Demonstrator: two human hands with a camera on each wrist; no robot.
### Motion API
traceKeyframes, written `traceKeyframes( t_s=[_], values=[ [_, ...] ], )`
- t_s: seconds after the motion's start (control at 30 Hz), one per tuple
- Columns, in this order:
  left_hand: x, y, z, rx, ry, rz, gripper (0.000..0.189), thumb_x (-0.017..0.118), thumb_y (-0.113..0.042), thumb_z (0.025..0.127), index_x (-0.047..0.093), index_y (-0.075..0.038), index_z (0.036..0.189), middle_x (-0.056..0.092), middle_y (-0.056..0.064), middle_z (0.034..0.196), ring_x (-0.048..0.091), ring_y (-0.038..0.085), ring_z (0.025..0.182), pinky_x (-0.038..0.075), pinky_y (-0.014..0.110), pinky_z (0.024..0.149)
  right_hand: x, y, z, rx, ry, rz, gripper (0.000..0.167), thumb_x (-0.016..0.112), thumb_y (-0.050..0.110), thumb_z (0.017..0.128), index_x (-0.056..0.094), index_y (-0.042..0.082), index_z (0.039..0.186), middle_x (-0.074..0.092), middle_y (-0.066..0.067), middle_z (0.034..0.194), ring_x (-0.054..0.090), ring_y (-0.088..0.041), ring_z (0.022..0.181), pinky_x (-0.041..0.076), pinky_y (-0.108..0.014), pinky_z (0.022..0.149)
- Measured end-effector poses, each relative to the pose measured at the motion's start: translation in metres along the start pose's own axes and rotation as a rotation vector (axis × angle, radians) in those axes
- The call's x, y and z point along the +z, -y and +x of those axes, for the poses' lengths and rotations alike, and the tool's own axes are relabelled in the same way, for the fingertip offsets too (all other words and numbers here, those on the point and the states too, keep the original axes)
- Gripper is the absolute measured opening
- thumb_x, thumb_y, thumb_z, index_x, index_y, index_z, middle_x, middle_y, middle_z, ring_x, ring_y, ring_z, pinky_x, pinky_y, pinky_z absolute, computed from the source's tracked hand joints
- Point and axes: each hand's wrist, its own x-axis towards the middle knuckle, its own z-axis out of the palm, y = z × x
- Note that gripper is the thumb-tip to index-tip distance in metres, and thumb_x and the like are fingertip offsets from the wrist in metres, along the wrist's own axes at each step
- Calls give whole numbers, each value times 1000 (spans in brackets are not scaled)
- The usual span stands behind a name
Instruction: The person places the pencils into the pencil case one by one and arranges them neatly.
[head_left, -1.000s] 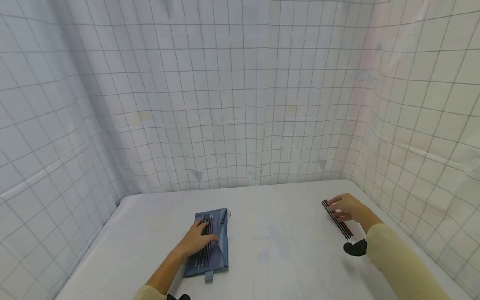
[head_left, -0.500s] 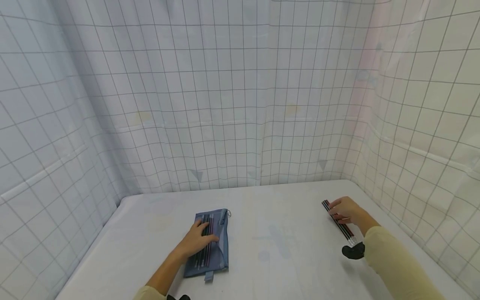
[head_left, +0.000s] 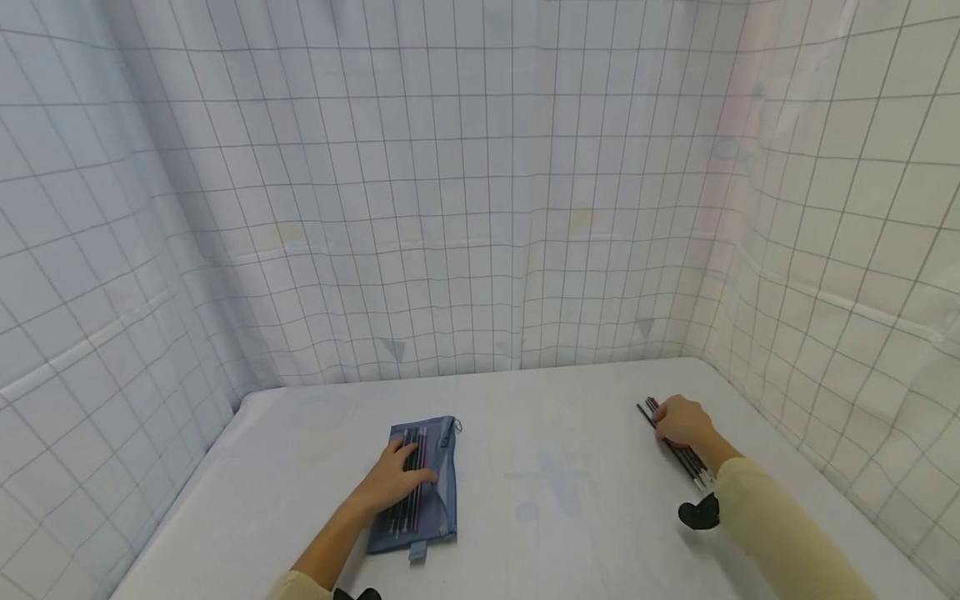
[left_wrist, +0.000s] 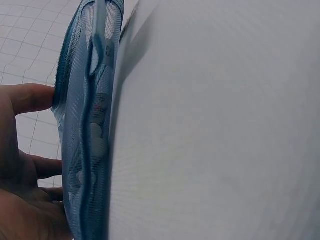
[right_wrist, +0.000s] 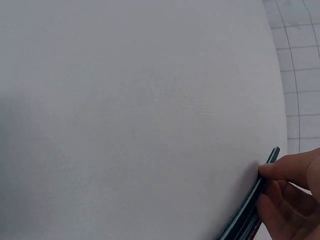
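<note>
A blue mesh zip pouch [head_left: 444,508] lies flat on the white table, and several pencils [head_left: 408,515] show through its mesh. My left hand [head_left: 392,482] rests on top of it with fingers spread. From the left wrist view, the pouch [left_wrist: 75,145] appears edge-on, with fingertips touching its upper face. At the far right, my right hand [head_left: 682,422] curls over a bundle of dark pencils [head_left: 688,468] with pale ends. One pencil [head_left: 643,412] sticks out left of the bundle. In the right wrist view, thumb and fingers pinch at the pencils [right_wrist: 245,215]; the palm hides part of them.
A white table [head_left: 540,467] spreads between the two hands. Grid-patterned white curtains [head_left: 480,208] hang behind it and at both sides, the right one [head_left: 862,292] close to my right arm. A black wrist strap piece [head_left: 699,512] hangs below the right sleeve.
The right hand's fingers have curled down from loosely over the pencils to gripping them, and one pencil has shifted left of the others. The left hand and pouch stay put.
</note>
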Motion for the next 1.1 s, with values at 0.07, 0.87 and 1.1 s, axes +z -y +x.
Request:
traceKeyframes(
  t_s=[0.07,0.87,1.1],
  values=[
    [-1,0,1,4,0,-5,84,73,-34,88,40,12,151,20,37,161,19,60,146,22,72,113,2,3,2,-22,-10,-71,29,72,5,84,72,-9,110,70,-22,102,65,-31,83,55,-44,67],
    [1,1,2,13,-2,-2,83,73,-32,88,41,13,151,21,38,160,20,60,146,23,72,112,-6,-11,10,163,37,500,38,67,7,95,65,-12,129,66,-20,118,58,-21,88,55,-32,70],
    [1,0,1,10,-1,-1,83,72,-32,88,40,12,151,20,37,161,20,60,146,23,72,112,-10,-4,9,171,75,629,38,65,4,98,63,-10,133,67,-11,111,58,-18,88,54,-30,72]
  ],
)
